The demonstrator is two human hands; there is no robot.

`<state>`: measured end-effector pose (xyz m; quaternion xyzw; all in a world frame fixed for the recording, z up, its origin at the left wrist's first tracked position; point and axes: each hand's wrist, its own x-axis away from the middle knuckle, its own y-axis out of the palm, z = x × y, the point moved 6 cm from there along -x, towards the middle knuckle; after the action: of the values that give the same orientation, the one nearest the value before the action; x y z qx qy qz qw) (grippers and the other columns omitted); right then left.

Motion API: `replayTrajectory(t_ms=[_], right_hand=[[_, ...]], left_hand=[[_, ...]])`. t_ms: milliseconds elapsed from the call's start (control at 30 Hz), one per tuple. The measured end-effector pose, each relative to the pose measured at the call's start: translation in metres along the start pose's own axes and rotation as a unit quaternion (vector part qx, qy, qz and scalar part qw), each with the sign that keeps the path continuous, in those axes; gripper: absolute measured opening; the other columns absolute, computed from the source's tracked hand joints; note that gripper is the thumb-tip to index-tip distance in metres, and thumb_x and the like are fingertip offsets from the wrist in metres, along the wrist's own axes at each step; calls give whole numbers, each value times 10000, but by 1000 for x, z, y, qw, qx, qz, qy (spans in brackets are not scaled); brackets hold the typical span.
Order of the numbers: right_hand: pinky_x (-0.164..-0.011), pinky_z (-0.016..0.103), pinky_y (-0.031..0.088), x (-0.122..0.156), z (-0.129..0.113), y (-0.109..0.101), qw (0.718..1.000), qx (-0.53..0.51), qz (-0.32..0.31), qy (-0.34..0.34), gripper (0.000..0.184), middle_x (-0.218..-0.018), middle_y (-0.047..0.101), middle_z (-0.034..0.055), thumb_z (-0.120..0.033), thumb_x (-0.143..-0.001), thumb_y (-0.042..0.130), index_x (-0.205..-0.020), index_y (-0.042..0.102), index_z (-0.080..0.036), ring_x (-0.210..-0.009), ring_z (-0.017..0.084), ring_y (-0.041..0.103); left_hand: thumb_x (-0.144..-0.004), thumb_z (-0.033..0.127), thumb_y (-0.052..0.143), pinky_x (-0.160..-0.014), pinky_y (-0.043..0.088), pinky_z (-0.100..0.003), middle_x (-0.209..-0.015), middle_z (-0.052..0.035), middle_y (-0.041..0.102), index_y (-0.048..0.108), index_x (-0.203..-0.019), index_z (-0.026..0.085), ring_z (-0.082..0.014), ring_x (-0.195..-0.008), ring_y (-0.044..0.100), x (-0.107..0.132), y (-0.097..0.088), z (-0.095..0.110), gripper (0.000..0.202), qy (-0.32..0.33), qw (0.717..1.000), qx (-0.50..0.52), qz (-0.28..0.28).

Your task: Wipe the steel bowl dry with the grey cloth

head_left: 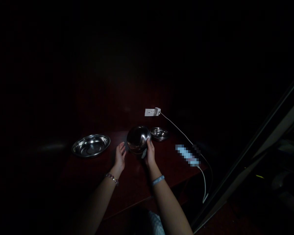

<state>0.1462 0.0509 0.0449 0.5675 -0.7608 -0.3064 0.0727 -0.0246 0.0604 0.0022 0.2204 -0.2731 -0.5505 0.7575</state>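
Note:
My right hand (pixel 150 152) grips a shiny metal bowl (pixel 137 139) by its right edge. The bowl is tilted, its rounded outside turned toward me, and something pale shows just under it by my fingers, too dim to name. To the left of the bowl, my left hand (pixel 120 156) is apart from it, fingers spread and holding nothing. A wide metal basin (pixel 91 153) rests on the dark red table (pixel 127 192) at the left. Behind my right hand sits a small stack of metal bowls (pixel 159 134).
On the back wall is a white socket (pixel 150 112) with a charger (pixel 157 111) plugged in. Its white cable (pixel 177 126) runs down to a blurred-out bright object (pixel 187 155) on the table's right. A slanted frame edge (pixel 250 153) stands beyond the right side.

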Motion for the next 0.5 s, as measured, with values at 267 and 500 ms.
replayTrajectory(t_ms=[267, 500], right_hand=[[-912, 416, 653, -4, 9, 0, 986, -32, -75, 146, 454, -1087, 814, 81, -629, -907, 607, -1061, 724, -218, -1145, 243, 746], [-939, 425, 646, -1, 9, -1, 988, -10, -55, 147, 362, -925, 813, 93, -547, -907, 644, -952, 733, -199, -1123, 276, 755]], left_hand=[[-1021, 374, 425, -1102, 488, -342, -1305, -74, 706, 653, -1046, 235, -181, -1287, 641, -2, 0, -2, 269, -44, 997, 49, 35], [-1042, 497, 369, -976, 575, -365, -1114, -112, 742, 661, -1101, 202, -213, -1094, 714, -5, -7, -2, 419, -78, 992, 92, 45]])
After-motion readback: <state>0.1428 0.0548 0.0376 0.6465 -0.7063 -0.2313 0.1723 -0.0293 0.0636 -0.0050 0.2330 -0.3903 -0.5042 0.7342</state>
